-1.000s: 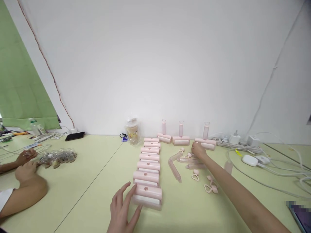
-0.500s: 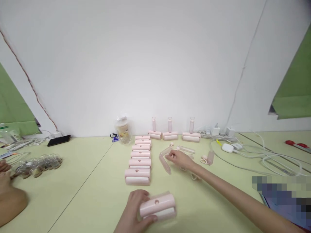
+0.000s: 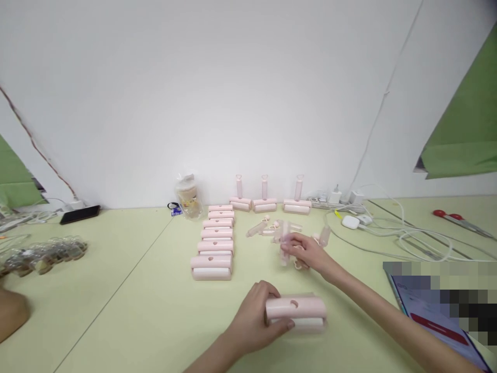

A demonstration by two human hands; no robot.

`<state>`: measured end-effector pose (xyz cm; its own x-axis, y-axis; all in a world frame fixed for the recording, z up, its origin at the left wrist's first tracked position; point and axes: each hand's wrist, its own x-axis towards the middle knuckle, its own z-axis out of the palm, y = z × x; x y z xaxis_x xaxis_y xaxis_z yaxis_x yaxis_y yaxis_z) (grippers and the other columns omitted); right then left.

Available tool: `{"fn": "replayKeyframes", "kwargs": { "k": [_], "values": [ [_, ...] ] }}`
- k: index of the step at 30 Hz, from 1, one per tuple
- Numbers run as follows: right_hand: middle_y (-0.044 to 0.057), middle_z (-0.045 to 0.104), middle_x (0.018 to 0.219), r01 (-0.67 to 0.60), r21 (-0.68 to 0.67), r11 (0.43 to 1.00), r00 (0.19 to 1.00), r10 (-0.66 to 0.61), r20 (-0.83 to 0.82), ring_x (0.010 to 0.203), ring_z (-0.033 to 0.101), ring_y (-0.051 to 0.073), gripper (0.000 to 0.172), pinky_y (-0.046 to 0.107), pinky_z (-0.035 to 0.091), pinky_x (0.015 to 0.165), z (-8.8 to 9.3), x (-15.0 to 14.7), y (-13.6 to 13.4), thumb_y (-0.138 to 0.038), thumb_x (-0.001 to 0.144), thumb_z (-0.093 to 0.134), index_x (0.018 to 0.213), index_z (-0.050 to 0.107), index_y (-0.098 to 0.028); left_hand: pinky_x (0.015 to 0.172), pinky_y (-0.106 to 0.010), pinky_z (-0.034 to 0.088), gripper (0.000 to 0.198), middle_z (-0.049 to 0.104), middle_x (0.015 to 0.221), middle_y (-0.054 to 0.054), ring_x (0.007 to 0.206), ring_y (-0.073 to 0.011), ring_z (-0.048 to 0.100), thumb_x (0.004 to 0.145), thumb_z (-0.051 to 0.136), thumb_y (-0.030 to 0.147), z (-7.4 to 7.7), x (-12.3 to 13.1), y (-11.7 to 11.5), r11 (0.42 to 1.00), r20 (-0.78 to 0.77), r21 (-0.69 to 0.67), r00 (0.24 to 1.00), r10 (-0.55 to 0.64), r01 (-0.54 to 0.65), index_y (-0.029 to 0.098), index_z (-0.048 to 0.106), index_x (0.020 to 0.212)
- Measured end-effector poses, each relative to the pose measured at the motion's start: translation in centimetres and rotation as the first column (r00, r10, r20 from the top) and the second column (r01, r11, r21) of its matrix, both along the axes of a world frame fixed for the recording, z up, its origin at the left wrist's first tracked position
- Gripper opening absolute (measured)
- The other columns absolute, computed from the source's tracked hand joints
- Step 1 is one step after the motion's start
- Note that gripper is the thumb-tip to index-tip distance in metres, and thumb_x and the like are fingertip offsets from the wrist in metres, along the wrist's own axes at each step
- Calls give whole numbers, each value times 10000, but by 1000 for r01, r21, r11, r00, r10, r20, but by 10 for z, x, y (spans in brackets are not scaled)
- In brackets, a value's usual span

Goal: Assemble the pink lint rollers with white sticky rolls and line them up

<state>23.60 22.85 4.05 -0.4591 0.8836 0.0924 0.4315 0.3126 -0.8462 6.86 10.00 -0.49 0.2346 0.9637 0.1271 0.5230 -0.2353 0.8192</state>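
Observation:
My left hand (image 3: 256,321) is closed around the left end of a pink lint roller head (image 3: 295,311), which has a hole in its top and a white roll along its near side. To its upper right, my right hand (image 3: 308,254) pinches a translucent pink handle (image 3: 285,246), slightly blurred and held upright. Several loose handles (image 3: 258,228) with pink loop ends lie around and behind that hand. Left of them runs a column of several more roller heads (image 3: 212,267). Against the wall stand three rollers (image 3: 264,204) with their handles upright.
A bagged cup (image 3: 189,197) stands by the wall. White cables and chargers (image 3: 351,221) spread over the right side, near red-handled scissors (image 3: 458,217). A tablet-like screen (image 3: 423,316) lies at the front right. Clear round containers (image 3: 46,254), a black phone (image 3: 80,214) and another person's arm (image 3: 11,313) are at the left.
My right hand has lifted a handle from the loose pile and moved right and nearer. My left hand has carried the roller head to the right. The view has shifted slightly.

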Motion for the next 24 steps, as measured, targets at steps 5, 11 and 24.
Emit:
{"fn": "replayKeyframes", "kwargs": {
  "k": [5,11,24],
  "values": [
    [44,635,819,77,-71,995,970,-91,-225,352,326,56,482,237,307,359,-3,29,-46,-571,766,506,1077,530,-204,707,-258,394,290,497,962,-20,819,-152,487,777,568,236,-12,-1,4,996,249,-77,968,-28,49,204,433,1032],
    [63,668,953,6,14,1000,991,-4,-131,857,614,239,332,340,495,712,-12,27,-75,-428,794,565,1063,587,-236,598,-225,343,237,469,865,7,710,-116,436,817,551,253,-13,-5,7,972,414,-165,907,-83,164,209,432,1017],
    [16,648,979,-189,104,977,978,196,-67,911,606,177,331,281,491,742,-8,31,-79,-190,792,504,1108,481,-285,626,-254,369,254,492,914,-16,762,-143,475,781,579,211,-10,-4,6,964,452,-206,890,-60,169,202,435,990]
  ]
}}
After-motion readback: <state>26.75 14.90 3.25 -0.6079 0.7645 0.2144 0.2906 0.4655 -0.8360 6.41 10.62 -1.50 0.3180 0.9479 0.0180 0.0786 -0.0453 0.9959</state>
